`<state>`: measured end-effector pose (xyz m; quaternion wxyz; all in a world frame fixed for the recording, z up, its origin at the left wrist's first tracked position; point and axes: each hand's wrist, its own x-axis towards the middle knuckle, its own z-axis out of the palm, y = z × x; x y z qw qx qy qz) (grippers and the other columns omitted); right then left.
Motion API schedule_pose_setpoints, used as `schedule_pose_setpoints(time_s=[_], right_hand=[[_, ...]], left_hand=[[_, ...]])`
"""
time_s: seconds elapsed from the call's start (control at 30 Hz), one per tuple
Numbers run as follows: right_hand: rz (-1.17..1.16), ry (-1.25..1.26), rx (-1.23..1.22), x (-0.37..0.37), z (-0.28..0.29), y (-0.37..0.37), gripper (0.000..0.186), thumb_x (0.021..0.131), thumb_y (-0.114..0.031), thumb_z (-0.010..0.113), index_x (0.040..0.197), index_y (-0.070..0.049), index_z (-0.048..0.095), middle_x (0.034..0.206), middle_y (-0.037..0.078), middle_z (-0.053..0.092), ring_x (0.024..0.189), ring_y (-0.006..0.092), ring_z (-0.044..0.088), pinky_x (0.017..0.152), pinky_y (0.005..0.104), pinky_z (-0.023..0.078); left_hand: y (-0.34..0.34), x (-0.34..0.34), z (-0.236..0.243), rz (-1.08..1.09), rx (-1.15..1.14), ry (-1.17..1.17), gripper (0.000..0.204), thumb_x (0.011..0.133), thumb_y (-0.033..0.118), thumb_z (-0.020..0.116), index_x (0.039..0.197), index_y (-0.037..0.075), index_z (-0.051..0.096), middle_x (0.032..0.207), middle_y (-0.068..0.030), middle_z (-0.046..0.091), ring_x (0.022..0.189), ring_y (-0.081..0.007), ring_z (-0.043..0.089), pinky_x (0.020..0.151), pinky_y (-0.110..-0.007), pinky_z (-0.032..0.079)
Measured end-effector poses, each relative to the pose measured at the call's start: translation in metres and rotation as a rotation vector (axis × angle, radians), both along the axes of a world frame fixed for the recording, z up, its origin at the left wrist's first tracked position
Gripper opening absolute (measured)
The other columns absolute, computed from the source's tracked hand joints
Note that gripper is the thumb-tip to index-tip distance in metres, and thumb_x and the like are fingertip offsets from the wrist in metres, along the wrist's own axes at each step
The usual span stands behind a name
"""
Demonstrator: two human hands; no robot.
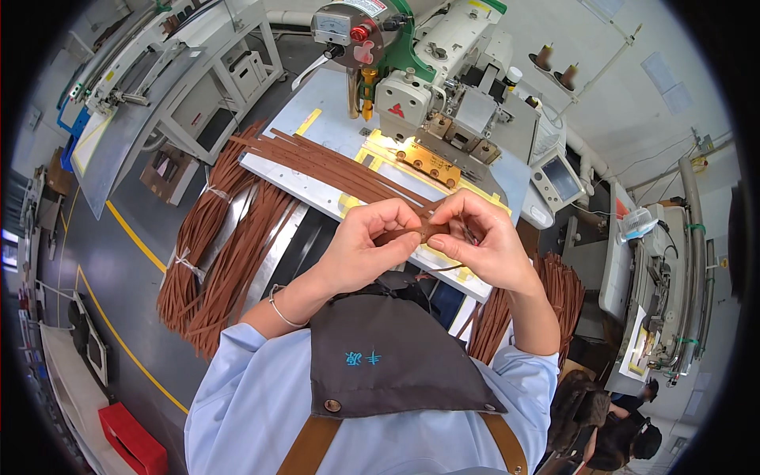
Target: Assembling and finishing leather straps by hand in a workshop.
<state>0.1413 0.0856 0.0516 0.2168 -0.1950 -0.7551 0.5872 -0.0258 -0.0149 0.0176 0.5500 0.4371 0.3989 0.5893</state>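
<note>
Both hands meet in front of my chest, above the near edge of the white machine table (297, 186). My left hand (372, 244) pinches a brown strap (428, 230) between thumb and fingers. On the same strap, my right hand (484, 241) grips from the other side, its thumb close to the left one. Something small, dark and shiny shows within the right palm, too covered to name. More flat brown straps (317, 164) lie side by side across the table, running from the far left toward my hands. Beyond them stands the industrial sewing machine (408, 103) with a brass-coloured clamp plate (431, 162).
Bundles of brown straps (207, 237) tied with white hang at the table's left; another bundle (560, 297) hangs at the right. A control screen (558, 178) sits right of the machine. Other workbenches (198, 87) stand left. A person (629, 435) is at the lower right.
</note>
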Motion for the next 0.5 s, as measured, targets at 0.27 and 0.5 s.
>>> schedule_pose_setpoints(time_s=[0.27, 0.5], right_hand=[[-0.006, -0.076, -0.045, 0.0025, -0.0049, 0.0027, 0.021, 0.075, -0.005, 0.072, 0.089, -0.001, 0.057, 0.087, 0.000, 0.054, 0.069, 0.0038, 0.044, 0.059, 0.0179, 0.036], [-0.049, -0.019, 0.102, 0.0042, -0.0067, -0.0033, 0.023, 0.073, -0.003, 0.072, 0.091, -0.001, 0.057, 0.089, 0.001, 0.056, 0.069, 0.0037, 0.044, 0.058, 0.0173, 0.036]], left_hand=[[-0.0022, 0.0008, 0.0008, -0.004, -0.031, 0.050, 0.010, 0.078, -0.003, 0.051, 0.086, 0.000, 0.053, 0.072, 0.0052, 0.050, 0.063, 0.0012, 0.042, 0.054, -0.016, 0.034], [-0.0045, 0.0024, -0.0001, 0.019, 0.005, 0.068, 0.013, 0.077, -0.005, 0.050, 0.088, -0.001, 0.053, 0.078, 0.0040, 0.052, 0.066, 0.0012, 0.043, 0.057, -0.016, 0.036]])
